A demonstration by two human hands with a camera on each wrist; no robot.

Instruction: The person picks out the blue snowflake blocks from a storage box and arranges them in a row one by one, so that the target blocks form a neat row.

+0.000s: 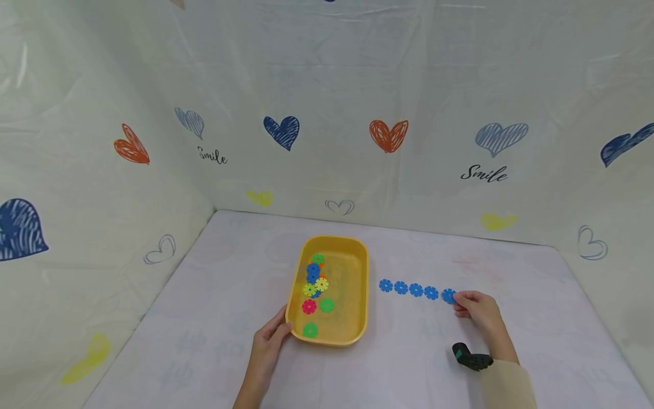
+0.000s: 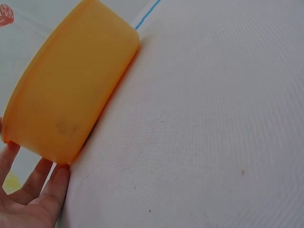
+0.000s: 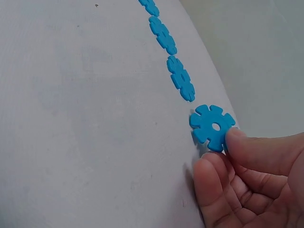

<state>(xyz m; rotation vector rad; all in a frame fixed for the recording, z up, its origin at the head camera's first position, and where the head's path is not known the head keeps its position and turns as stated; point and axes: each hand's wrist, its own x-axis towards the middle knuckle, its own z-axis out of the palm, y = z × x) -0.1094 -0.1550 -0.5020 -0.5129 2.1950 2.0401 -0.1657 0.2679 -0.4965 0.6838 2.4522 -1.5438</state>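
Note:
My right hand [image 1: 480, 311] pinches a blue notched plastic disc [image 3: 212, 124] between thumb and fingers. The disc is tilted at the right end of a row of flat blue discs [image 1: 416, 290], a small gap from its neighbour. On the left, a yellow plastic tray [image 1: 360, 295] stands on the table, and my left hand [image 1: 269, 336] grips its near left corner. Inside the tray lie more notched discs: a red one [image 1: 309, 307], green ones [image 1: 327, 305], yellow ones [image 1: 321, 284] and blue ones [image 1: 313, 269], mostly along the left side, some overlapping.
A pale cloth covers the table [image 1: 214, 295]. Behind it and at the sides hangs a white curtain [image 1: 337, 74] printed with hearts and words. A black wrist device [image 1: 471, 358] sits at the right sleeve [image 1: 506, 386].

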